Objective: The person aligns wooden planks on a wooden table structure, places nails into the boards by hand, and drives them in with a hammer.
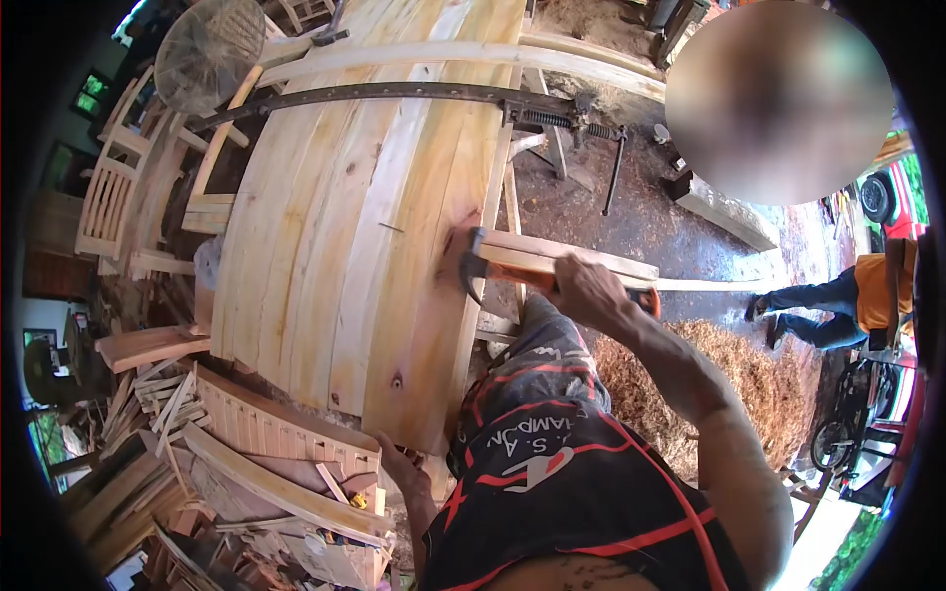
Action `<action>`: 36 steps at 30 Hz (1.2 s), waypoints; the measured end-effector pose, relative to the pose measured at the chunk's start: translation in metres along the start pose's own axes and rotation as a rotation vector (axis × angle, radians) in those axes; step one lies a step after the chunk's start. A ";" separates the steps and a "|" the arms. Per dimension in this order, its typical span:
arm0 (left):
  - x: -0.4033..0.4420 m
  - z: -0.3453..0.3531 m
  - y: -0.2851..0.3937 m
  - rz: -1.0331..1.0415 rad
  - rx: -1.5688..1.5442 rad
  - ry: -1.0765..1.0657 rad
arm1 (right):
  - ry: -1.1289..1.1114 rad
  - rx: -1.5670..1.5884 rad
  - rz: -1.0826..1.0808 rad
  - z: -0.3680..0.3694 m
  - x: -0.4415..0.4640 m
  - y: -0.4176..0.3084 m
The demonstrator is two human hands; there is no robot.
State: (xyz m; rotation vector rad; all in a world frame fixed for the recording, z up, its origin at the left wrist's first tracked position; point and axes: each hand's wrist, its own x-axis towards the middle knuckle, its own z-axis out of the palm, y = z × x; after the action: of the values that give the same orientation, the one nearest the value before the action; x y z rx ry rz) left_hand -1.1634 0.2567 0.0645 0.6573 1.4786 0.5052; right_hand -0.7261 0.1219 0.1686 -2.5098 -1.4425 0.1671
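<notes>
My right hand [589, 294] is closed around the orange-and-black handle of a claw hammer [471, 266]. The hammer's head is over the near long edge of a wide panel of pale wooden boards [325, 227]. A reddish patch shows on the wood beside the head. My left hand [406, 471] is at the panel's lower end; most of its fingers are hidden, so its grip cannot be made out. A long metal bar clamp [414, 92] spans the panel. Beside the hammer, a wooden batten [581, 254] juts out from the panel's edge.
Another hammer [331, 37] lies at the panel's far end. Slatted chair parts [108, 202] and a curved slatted frame [276, 409] stand left. Wood shavings [709, 394] heap at right, near a timber beam [724, 212] and a person in jeans [818, 305]. A blurred circle hides the upper right.
</notes>
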 end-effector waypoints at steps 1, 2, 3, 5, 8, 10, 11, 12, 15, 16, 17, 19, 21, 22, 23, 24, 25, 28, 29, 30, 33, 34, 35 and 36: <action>-0.007 0.010 0.002 -0.010 0.001 0.005 | -0.281 0.102 0.234 -0.008 -0.016 -0.004; -0.020 0.032 0.009 0.010 -0.092 -0.009 | -0.280 0.190 0.241 -0.003 -0.035 0.001; -0.027 0.046 0.013 0.033 -0.186 -0.025 | -0.274 0.278 0.249 0.006 -0.056 0.009; -0.018 0.040 0.005 0.052 -0.190 -0.130 | -0.306 0.236 0.341 0.011 -0.087 0.006; -0.018 0.046 0.018 -0.058 -0.251 -0.167 | -0.358 0.342 0.429 0.025 -0.116 -0.002; -0.023 0.050 0.022 -0.077 -0.267 -0.159 | -0.406 0.416 0.445 0.037 -0.126 -0.014; -0.025 0.053 0.026 -0.077 -0.247 -0.165 | -0.402 0.429 0.461 0.037 -0.125 -0.021; -0.028 0.055 0.030 -0.089 -0.251 -0.148 | -0.393 0.466 0.452 0.035 -0.122 -0.029; -0.032 0.057 0.033 -0.094 -0.247 -0.121 | -0.375 0.499 0.371 0.048 -0.114 -0.043; -0.032 0.058 0.033 -0.087 -0.251 -0.115 | -0.382 0.456 0.305 0.053 -0.111 -0.046; -0.031 0.057 0.033 -0.083 -0.241 -0.122 | -0.387 0.411 0.239 0.054 -0.106 -0.049; -0.025 0.050 0.030 -0.071 -0.244 -0.125 | -0.438 0.425 0.206 0.061 -0.096 -0.054; -0.027 0.039 0.027 -0.062 -0.215 -0.144 | -0.441 0.400 0.065 0.074 -0.086 -0.059; -0.028 0.038 0.028 -0.060 -0.179 -0.149 | -0.583 0.438 0.123 0.062 -0.081 -0.061; -0.029 0.045 0.031 -0.057 -0.130 -0.159 | -0.520 0.521 0.037 0.095 -0.087 -0.057; -0.028 0.057 0.032 -0.054 -0.064 -0.173 | -0.644 0.550 0.149 0.079 -0.081 -0.062; -0.026 0.075 0.035 -0.047 -0.009 -0.205 | -0.764 0.564 0.269 0.061 -0.074 -0.066; -0.021 0.129 0.043 -0.013 0.179 -0.308 | -0.407 0.455 -0.116 0.063 -0.094 -0.058; -0.021 0.146 0.042 -0.001 0.231 -0.344 | -0.316 0.445 -0.217 0.052 -0.097 -0.058; -0.024 0.159 0.042 0.008 0.269 -0.368 | -0.421 0.446 -0.074 0.054 -0.102 -0.062; -0.027 0.174 0.043 0.026 0.315 -0.398 | -0.505 0.486 0.088 0.064 -0.115 -0.064; -0.028 0.179 0.046 0.029 0.329 -0.395 | -0.482 0.491 0.122 0.067 -0.119 -0.056; -0.028 0.180 0.046 0.036 0.335 -0.393 | -0.481 0.484 0.121 0.070 -0.123 -0.058; -0.029 0.181 0.048 0.036 0.335 -0.394 | -0.486 0.475 0.109 0.072 -0.124 -0.058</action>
State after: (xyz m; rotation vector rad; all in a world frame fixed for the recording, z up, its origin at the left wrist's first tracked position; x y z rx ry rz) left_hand -0.9804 0.2558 0.1138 0.9878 1.1844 0.1391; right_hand -0.8535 0.0538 0.1116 -2.2265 -1.2192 1.0667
